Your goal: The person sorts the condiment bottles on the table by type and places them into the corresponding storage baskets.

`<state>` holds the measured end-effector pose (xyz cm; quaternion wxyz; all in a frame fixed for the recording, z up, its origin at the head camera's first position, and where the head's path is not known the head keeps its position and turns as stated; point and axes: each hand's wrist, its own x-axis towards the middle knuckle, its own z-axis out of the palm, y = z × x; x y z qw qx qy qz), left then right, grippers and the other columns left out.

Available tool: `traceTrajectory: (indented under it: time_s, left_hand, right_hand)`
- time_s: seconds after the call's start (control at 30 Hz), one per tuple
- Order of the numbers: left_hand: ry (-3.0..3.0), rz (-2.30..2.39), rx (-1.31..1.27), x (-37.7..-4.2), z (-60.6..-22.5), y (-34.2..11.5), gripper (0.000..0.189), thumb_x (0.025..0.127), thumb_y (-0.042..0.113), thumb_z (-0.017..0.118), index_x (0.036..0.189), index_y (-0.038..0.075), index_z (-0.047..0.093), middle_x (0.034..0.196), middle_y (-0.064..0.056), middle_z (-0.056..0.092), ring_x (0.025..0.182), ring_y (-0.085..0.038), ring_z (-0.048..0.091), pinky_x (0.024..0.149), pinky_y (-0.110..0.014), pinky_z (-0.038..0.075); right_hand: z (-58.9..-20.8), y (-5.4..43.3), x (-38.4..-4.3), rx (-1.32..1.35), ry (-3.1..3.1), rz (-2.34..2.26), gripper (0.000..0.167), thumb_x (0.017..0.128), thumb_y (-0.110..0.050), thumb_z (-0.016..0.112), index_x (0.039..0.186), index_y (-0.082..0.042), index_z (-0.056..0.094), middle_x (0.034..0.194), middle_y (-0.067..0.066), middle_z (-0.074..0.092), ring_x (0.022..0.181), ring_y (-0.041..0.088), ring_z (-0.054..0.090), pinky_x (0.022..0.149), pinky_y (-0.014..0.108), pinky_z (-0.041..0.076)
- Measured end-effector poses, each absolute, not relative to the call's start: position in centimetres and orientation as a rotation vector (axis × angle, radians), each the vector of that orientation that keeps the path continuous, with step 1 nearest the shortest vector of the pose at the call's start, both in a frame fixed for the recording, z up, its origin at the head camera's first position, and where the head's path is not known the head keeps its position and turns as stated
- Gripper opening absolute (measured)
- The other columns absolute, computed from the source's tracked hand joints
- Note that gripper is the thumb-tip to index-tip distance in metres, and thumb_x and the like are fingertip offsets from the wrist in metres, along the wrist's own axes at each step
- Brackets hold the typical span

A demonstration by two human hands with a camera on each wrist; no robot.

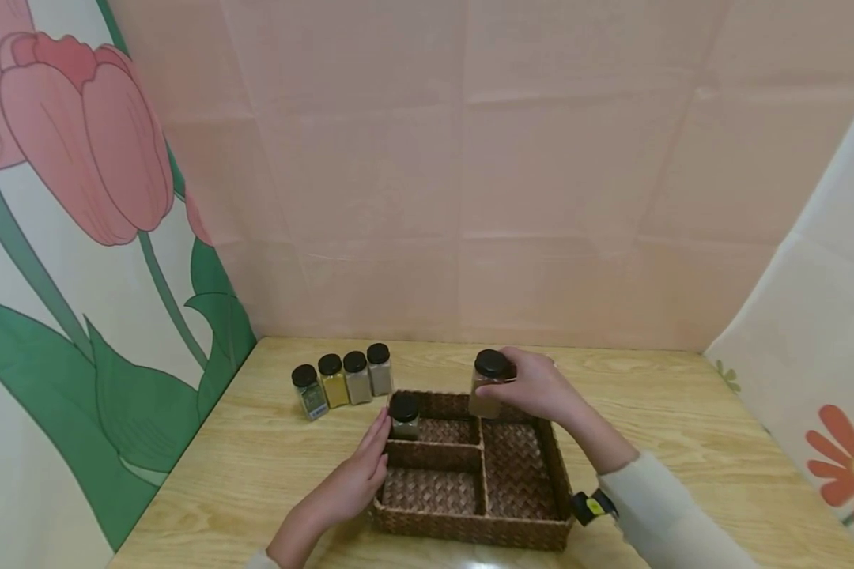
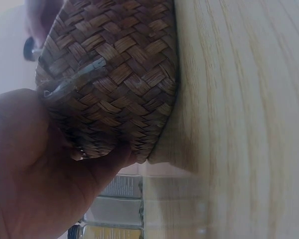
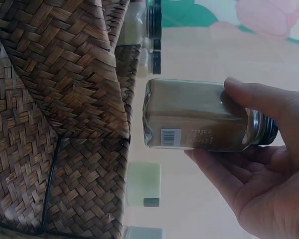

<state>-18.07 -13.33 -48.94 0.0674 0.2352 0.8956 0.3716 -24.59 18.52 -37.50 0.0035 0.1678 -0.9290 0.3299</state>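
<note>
My right hand (image 1: 534, 383) grips a glass spice jar (image 3: 197, 114) of brown powder near its black lid, thumb on one side and fingers on the other. The jar is upright above the far rim of a brown woven basket (image 1: 470, 528) with three compartments; its base shows apart from the weave in the right wrist view. With fairly straight fingers, my left hand (image 1: 352, 478) rests against the basket's left outer wall. Close to those fingertips, another black-lidded jar (image 1: 404, 415) stands in the far-left compartment.
Left of the basket's far corner, several jars stand in a slanting row: green contents (image 1: 309, 393), yellow (image 1: 334, 382), and two pale ones, including a grey-white jar (image 1: 379, 370). The wooden table (image 1: 648, 395) meets a pink cloth backdrop (image 1: 462, 197); printed cloths hang on both sides.
</note>
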Motion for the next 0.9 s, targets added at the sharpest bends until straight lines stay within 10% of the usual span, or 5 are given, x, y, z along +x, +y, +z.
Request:
traceTrajectory:
  time_s: [0.9]
  left_hand:
    - [2.69, 1.145, 0.709, -18.0, -48.9, -13.3, 0.06, 0.111, 0.014, 0.034, 0.162, 0.003, 0.005, 0.17, -0.009, -0.007, 0.154, -0.033, 0.013, 0.119, -0.054, 0.025]
  right_hand:
    - [-38.2, 15.9, -25.1, 0.68, -2.915, 0.96, 0.04, 0.084, -0.041, 0.082, 0.107, -0.013, 0.066, 0.087, -0.002, 0.067, 0.071, 0.012, 0.06, 0.06, 0.033, 0.049]
